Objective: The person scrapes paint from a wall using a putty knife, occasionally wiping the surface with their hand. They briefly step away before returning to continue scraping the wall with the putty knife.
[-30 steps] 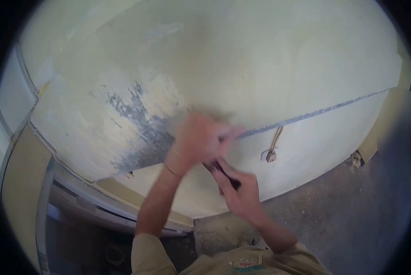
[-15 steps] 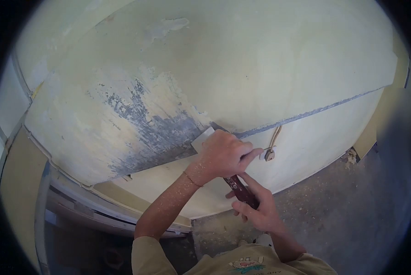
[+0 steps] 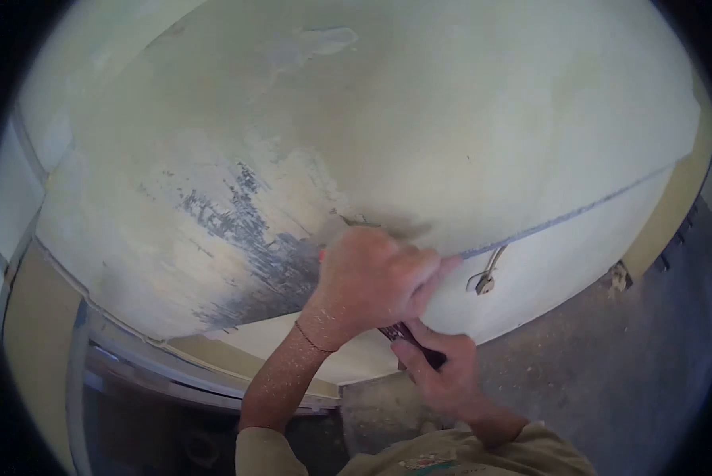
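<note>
**Tool at a patchy wall, two-handed grip.**

The right hand closes around the dark handle, its thumb pointing toward 10 o'clock. The left hand curls over the front portion, one digit reaching toward 3 o'clock; its palm side is hidden. Relative to the left hand, the visible handle emerges at 5 o'clock; the scraped grey patch lies near 10 o'clock, and a small wall fitting with a cord at 3 o'clock.
</note>
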A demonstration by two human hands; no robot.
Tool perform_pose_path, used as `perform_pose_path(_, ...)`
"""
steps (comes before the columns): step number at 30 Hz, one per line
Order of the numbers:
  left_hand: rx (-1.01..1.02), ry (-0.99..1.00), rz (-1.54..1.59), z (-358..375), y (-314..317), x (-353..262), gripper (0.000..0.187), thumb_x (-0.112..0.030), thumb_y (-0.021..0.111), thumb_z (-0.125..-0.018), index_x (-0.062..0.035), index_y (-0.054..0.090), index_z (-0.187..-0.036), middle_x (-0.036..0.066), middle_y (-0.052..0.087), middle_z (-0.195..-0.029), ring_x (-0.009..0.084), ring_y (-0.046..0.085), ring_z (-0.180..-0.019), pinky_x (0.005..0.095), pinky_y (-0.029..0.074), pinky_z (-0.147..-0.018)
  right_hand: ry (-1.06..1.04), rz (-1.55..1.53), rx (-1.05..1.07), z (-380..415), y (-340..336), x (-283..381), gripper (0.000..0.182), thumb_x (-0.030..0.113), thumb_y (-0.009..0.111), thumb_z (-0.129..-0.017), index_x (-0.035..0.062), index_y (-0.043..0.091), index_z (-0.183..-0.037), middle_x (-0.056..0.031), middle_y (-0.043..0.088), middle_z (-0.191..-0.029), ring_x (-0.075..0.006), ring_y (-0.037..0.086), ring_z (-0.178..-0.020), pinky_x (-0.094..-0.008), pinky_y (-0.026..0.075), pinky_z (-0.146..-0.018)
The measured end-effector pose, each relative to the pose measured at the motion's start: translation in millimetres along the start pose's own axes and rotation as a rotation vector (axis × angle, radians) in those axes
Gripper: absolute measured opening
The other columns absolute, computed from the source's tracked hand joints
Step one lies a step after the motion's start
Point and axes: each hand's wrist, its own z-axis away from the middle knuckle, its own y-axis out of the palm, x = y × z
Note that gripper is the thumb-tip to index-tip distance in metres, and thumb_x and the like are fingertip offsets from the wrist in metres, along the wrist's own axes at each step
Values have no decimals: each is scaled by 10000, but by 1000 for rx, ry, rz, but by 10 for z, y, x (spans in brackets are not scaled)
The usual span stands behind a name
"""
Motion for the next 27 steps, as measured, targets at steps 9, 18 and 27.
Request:
perform_pose_path(9,86,6,262,136,515,-251,445,-233,723,-826,-93,476,-483,91,453,-431,291,471,-386,380,347,-397,-110,-9,-41,497,-292,-121,550,48,701,-829,-30,514,-1341,-122,710,-858,-103,632,-684,-233,492,-627)
perform_pose_path(18,114,-64,205,93,551,-316,432,-227,706,-833,-82,493,-486,106,472,-441,311,499,-406,389,366,-407,160,-45,-189,440,-302,-48,306,29,673,-873,-41,643,-1170,-127,683,-769,-58,566,-650,-235,479,-603)
perform_pose_path(27,45,-72,171,107,624,-350,431,-221,710,-827,-87,491,-482,100,469,-441,305,473,-391,374,354,-392,-93,89,-214,357,-348,-395,269,49,687,-870,-33,661,-1125,-108,659,-711,-44,495,-584,-230,439,-532)
